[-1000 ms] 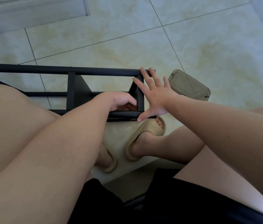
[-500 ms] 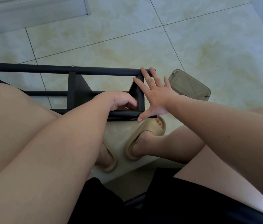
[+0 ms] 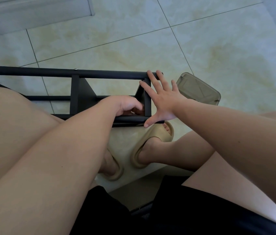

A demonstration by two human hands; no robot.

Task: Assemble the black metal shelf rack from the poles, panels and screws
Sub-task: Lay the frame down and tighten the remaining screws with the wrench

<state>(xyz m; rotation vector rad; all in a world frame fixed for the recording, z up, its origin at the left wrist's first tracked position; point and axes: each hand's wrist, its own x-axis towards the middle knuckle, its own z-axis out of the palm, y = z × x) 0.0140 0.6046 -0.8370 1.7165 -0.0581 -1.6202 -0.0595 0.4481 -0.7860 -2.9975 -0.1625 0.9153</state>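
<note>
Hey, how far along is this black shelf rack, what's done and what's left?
Done: the rack lies on its side; a screw head shows where the inner panel meets the far pole. In hand: the right hand braces the end panel while the left hand, fingers curled, works inside beside it; what it holds is hidden. Left: probably fastening that end panel.

My head-camera feed shows the person I am following dressed in loose black fabric shorts (image 3: 184,217), with a thin white band (image 3: 269,218) edging them on the right side. Both forearms are bare down to the left hand (image 3: 127,106) and the right hand (image 3: 163,104). The feet are in tan moulded foam slide sandals (image 3: 152,138), thick-soled and open at the toe, and the legs are bare.
</note>
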